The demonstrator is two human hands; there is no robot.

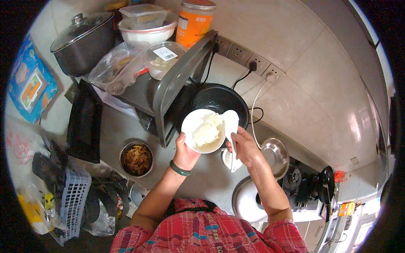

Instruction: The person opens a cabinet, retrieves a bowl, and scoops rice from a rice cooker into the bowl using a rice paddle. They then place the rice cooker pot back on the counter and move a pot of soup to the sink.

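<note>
My left hand (186,155) holds a white bowl (190,126) by its left lower rim, thumb over the edge. Cooked white rice (205,134) lies in the bowl, mostly on its right side. In my right hand (245,145) is a white plastic rice paddle (231,125); its blade touches the rice at the bowl's right rim, and its handle points down. Behind the bowl stands a dark round cooking pot (218,98), partly hidden by the bowl and paddle. Below the paddle, a small white container (226,158) is partly covered by the handle and my right hand.
A bowl of brown food pieces (136,159) stands at left on the counter. A dark shelf (164,91) bears containers. To the right are a metal bowl (275,155), a large lid (246,199) and a gas stove (300,183). Cords hang from wall sockets (258,63).
</note>
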